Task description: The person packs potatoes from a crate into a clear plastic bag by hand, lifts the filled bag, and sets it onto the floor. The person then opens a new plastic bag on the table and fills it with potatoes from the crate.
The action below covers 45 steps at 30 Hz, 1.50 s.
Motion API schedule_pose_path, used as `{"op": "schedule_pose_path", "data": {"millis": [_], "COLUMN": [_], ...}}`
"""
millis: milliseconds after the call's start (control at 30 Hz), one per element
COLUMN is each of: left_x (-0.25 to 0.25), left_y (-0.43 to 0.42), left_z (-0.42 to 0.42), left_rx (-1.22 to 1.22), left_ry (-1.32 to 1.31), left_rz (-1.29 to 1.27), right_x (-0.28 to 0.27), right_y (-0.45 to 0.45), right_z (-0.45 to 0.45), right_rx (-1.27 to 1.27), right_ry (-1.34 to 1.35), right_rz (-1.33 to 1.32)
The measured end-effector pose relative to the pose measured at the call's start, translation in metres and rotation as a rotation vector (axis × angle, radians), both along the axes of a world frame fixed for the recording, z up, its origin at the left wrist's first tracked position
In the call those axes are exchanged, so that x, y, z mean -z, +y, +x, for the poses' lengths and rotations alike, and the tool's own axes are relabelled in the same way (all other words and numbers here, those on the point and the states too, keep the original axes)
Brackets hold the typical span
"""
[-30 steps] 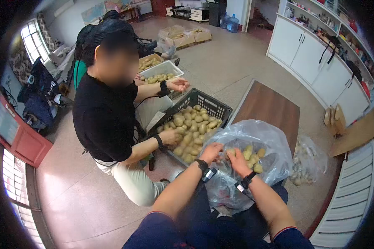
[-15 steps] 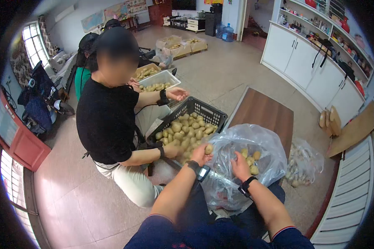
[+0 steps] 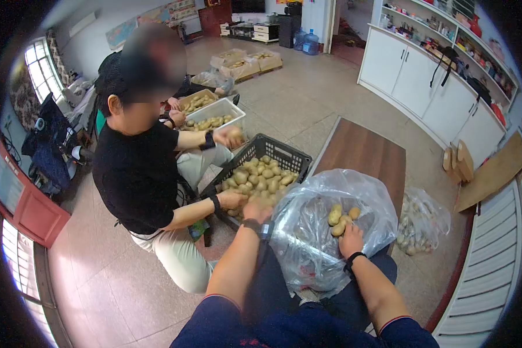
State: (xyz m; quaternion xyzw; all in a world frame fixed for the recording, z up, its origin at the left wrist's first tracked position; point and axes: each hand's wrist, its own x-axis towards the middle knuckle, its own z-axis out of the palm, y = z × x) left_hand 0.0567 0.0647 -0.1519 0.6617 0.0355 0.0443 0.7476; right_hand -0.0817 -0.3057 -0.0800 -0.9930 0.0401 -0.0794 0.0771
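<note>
Left hand (image 3: 258, 209) moved over crated potatoes (image 3: 260, 174), right hand (image 3: 351, 240) touches bagged potatoes (image 3: 334, 216), both grips unclear

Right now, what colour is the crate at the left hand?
The crate is black, best seen in the head view.

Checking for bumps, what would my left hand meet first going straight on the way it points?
Your left hand would likely meet the potatoes in the black crate first, though blur leaves its depth unclear.

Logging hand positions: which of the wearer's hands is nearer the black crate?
Left. The left hand is at the near side of the black crate; the right hand is farther off, at potatoes in the clear plastic bag.
</note>
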Motion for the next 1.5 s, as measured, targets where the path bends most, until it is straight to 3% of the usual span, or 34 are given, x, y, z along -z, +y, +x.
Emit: {"op": "schedule_pose_path", "data": {"millis": [100,167,233,400,433,500,567,600,633,833,900,967,1133,1200,1300,1367,1500], "left_x": [-0.051,-0.072,-0.056,-0.055,-0.017,0.047,-0.056,-0.076,-0.095,-0.123,-0.124,-0.125,-0.134,-0.133,-0.138,-0.139,-0.139], "left_y": [-0.002,0.001,0.002,0.000,0.004,-0.013,-0.010,-0.025,-0.040,-0.060,-0.065,-0.069,-0.080,-0.083,-0.085,-0.086,-0.083], "left_z": [-0.028,-0.038,-0.030,-0.019,-0.010,0.013,-0.013,-0.026,-0.039,-0.049,-0.048,-0.052,-0.060,-0.060,-0.062,-0.061,-0.060], "left_rx": [-0.090,-0.061,-0.081,0.107,0.012,-0.327,0.219,0.081,-0.251,-0.027,0.084,0.156,0.349,0.418,0.534,0.657,0.673], "left_ry": [0.151,0.045,0.003,0.295,0.241,0.144,0.199,0.384,0.414,0.532,0.570,0.568,0.600,0.625,0.665,0.695,0.637], "left_rz": [-0.008,1.126,1.265,1.537,1.279,0.369,1.401,0.434,-0.515,-0.371,-0.277,-0.225,-0.091,-0.082,-0.069,-0.110,-0.208], "right_x": [0.023,0.027,0.023,0.026,0.024,0.016,0.022,0.026,0.029,-0.001,0.014,0.018,-0.006,-0.020,-0.038,-0.046,-0.057], "right_y": [-0.011,-0.017,-0.020,-0.019,-0.018,-0.012,-0.016,-0.016,-0.013,0.006,0.015,0.033,0.082,0.103,0.122,0.127,0.123], "right_z": [0.003,0.003,-0.003,-0.010,-0.014,-0.016,-0.012,-0.013,-0.010,0.002,0.010,0.017,0.025,0.029,0.029,0.033,0.028], "right_rx": [0.043,-0.017,-0.045,0.010,-0.013,-0.041,-0.076,-0.093,-0.105,0.027,-0.039,-0.010,-0.265,-0.156,-0.359,-0.270,-0.150], "right_ry": [-0.017,-0.080,-0.070,0.041,0.079,0.105,0.124,0.144,0.148,0.182,0.077,0.152,0.184,0.253,0.073,0.200,0.290], "right_rz": [-0.041,-0.088,-0.035,0.050,0.041,0.100,0.176,0.230,0.237,0.456,0.555,0.664,0.727,0.800,0.963,1.038,1.201]}}
